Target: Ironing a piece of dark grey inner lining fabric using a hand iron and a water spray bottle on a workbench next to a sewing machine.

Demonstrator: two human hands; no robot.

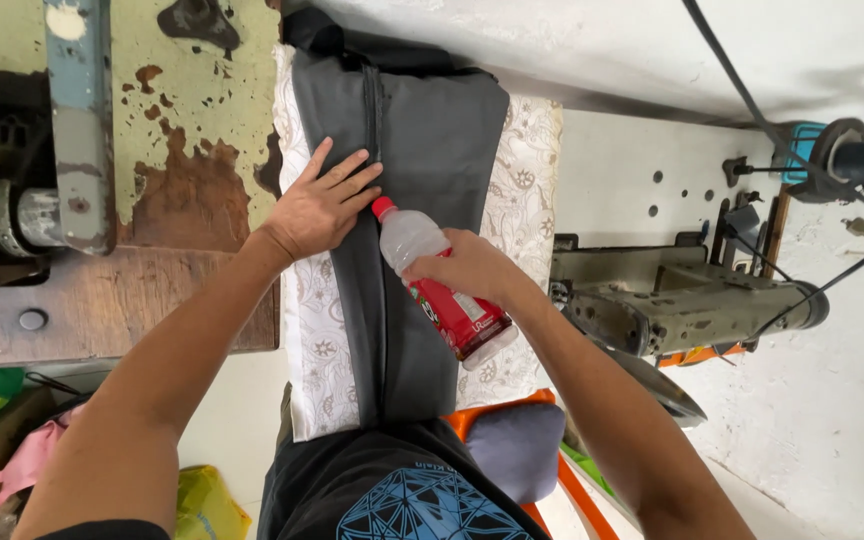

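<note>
A right hand (467, 268) gripped a clear plastic bottle (439, 283) with a red cap and red label, tilted over a strip of dark grey fabric (407, 170). Beyond it, the left hand (320, 205) pressed flat and open on the fabric, which lay along a white patterned pad (527, 190) beside a worn sewing machine (682, 305).

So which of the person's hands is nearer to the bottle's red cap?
Left. The left hand lies flat on the grey fabric, fingertips just beside the red cap. The right hand grips the plastic bottle lower down its body.
</note>
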